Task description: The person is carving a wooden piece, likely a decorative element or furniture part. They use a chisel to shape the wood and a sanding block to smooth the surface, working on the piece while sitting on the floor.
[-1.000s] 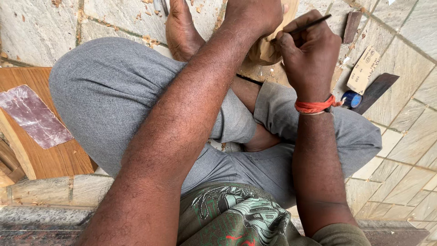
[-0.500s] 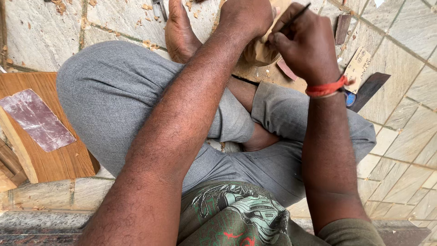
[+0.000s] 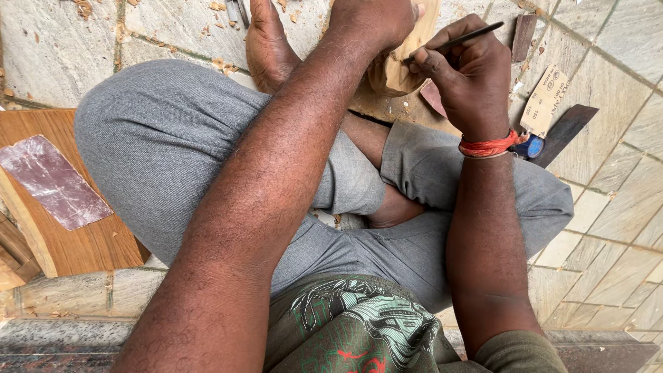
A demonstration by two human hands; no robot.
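Wood piece (image 3: pixel 400 69) worked on a board at the crossed legs, near the bare foot (image 3: pixel 266 41).

The pale carved piece is steadied by the left hand (image 3: pixel 369 21), fingers wrapped over its top. A thin dark tool (image 3: pixel 456 40) is pinched in the closed fingers of the right hand (image 3: pixel 466 72), tip set on the wood. Against 1 s ago, the tool is seen lowered and flatter, tip nearer the surface: marking or cutting judged under way. Sandpaper sheet (image 3: pixel 545 100), dark blade (image 3: pixel 563 131) and 1 plank (image 3: pixel 69 221) lie about.

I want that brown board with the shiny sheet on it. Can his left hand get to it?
Probably not now: the left hand grips the wood piece, across the knee from the board.
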